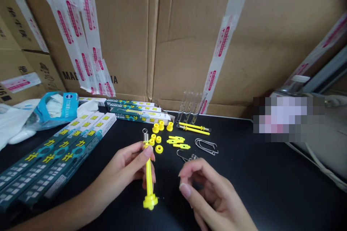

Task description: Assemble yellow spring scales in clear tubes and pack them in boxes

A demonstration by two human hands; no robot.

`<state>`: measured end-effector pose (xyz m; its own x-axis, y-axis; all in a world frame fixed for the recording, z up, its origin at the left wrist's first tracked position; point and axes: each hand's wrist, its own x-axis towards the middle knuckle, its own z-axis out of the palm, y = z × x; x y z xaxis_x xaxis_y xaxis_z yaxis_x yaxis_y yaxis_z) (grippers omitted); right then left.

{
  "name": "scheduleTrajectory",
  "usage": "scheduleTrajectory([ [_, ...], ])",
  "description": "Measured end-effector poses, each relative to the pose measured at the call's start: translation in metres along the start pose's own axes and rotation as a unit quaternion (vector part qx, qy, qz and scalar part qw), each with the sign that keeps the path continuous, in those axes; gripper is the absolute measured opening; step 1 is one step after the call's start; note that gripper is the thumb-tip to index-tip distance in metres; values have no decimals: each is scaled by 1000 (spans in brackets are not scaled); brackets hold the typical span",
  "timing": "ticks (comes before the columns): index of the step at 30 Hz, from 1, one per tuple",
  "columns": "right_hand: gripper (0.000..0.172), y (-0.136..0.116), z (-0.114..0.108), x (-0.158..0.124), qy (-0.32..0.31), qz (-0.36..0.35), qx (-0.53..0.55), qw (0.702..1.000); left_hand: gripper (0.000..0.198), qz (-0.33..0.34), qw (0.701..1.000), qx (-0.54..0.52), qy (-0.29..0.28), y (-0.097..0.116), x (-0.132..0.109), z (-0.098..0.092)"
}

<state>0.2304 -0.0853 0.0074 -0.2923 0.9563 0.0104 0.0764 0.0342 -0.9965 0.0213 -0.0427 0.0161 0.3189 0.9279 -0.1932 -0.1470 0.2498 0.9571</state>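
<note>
**Yellow plastic rod [148,173] in left hand [121,168], right hand [203,187] empty**

Rod is long and thin, roughly upright but slightly tilted, with a steel tube and ring at the top end and a flanged, cross-shaped foot at the bottom. It sits at lower centre of view, over the black tabletop [257,187]. Left hand wraps it closed, thumb and fingers around the upper part. Right hand is at 4 o'clock from the rod, half curled, narrow gap between thumb and fingers, nothing visible in it. Steel hook with coil spring [189,157] lies just past its fingertips, touching unclear. At 1 o'clock from the rod: yellow plastic cups [158,132], flat yellow plastic strips [176,140], bent wire clips [206,146], two yellow rods [193,128], glass tubes [191,107]. Teal-and-white cardboard boxes [54,158] lie at 9 o'clock.
</note>
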Motion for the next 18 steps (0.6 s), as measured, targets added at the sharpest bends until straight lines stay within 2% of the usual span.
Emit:
scheduleTrajectory([
  [6,27,5,0,2,4,-15,101,995,46,1,1000,18,-8,0,1,0],
  [11,19,9,-2,5,-8,-53,118,992,45,9,999,22,-22,-3,1,-2],
  [18,25,9,-4,6,-6,-65,135,989,46,44,996,64,-37,-6,2,-2],
])
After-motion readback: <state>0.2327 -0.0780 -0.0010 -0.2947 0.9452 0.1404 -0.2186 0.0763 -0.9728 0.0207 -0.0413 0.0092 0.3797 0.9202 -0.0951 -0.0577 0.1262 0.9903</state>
